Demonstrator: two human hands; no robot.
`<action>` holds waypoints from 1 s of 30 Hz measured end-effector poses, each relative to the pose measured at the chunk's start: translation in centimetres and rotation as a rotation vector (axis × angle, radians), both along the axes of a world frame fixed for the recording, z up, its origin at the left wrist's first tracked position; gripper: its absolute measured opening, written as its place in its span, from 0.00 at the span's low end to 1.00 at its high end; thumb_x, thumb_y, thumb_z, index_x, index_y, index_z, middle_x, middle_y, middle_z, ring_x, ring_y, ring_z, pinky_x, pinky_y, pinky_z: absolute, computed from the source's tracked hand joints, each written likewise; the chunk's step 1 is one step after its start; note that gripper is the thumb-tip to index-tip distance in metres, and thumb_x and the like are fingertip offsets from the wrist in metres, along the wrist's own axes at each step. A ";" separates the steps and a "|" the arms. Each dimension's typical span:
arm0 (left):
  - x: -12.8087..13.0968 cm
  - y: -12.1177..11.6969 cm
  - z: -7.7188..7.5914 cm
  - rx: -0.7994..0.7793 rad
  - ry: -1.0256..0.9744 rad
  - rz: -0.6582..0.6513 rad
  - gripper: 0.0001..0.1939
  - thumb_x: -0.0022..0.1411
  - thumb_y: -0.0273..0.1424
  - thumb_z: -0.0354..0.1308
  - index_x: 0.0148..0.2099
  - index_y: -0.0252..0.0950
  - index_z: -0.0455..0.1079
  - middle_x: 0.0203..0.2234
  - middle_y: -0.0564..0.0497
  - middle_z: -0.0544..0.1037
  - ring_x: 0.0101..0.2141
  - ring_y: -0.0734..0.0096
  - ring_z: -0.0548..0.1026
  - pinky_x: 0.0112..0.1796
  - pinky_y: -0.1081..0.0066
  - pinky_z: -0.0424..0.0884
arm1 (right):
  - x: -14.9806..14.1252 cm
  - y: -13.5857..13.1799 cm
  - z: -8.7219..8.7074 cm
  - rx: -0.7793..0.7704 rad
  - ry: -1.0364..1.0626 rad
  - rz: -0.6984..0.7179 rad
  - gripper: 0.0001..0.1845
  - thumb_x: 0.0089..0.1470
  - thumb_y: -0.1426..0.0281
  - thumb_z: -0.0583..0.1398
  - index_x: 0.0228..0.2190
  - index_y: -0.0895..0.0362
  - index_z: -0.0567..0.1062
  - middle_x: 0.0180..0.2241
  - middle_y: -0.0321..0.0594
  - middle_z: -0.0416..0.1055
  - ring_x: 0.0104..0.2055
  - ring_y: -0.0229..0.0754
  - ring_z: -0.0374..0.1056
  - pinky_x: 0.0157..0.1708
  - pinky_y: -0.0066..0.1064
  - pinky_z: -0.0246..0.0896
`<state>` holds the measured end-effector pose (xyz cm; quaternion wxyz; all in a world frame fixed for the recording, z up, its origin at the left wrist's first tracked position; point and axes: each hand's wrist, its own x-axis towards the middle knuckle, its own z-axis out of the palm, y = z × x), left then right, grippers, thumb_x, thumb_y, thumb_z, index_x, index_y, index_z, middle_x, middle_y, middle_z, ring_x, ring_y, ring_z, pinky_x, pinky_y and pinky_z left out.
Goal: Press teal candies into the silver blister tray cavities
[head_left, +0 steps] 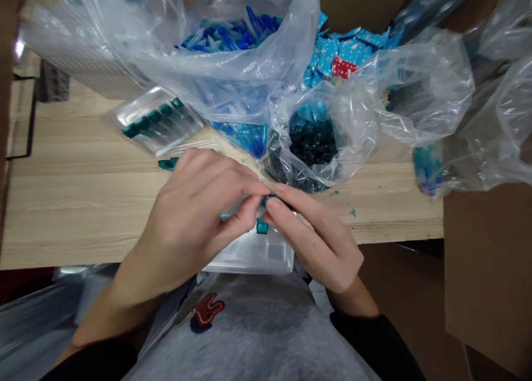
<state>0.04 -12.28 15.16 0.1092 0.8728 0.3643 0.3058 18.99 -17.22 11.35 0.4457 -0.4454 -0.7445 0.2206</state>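
My left hand [199,214] and my right hand [316,234] meet over the front edge of the wooden table [83,203]. Both pinch a small teal plastic piece [269,199] between their fingertips. A second teal piece [261,225] sits just below them on a clear plastic tray [253,256] that lies under my hands. Part of the tray is hidden by my fingers.
A clear bag of dark teal pieces [310,145] lies open just behind my hands. A large bag of blue sticks [233,34] stands further back. A filled clear tray [155,120] lies at the left. Blue patterned packets [344,54] and empty plastic bags [494,120] lie right.
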 end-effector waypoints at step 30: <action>1.0 -1.5 0.1 -0.104 -0.237 -0.039 0.12 0.66 0.22 0.61 0.48 0.40 0.69 0.41 0.52 0.77 0.44 0.70 0.75 0.45 0.66 0.74 | -1.4 0.6 -0.8 -0.172 0.748 0.007 0.12 0.63 0.68 0.62 0.47 0.44 0.80 0.40 0.30 0.84 0.37 0.36 0.82 0.38 0.26 0.80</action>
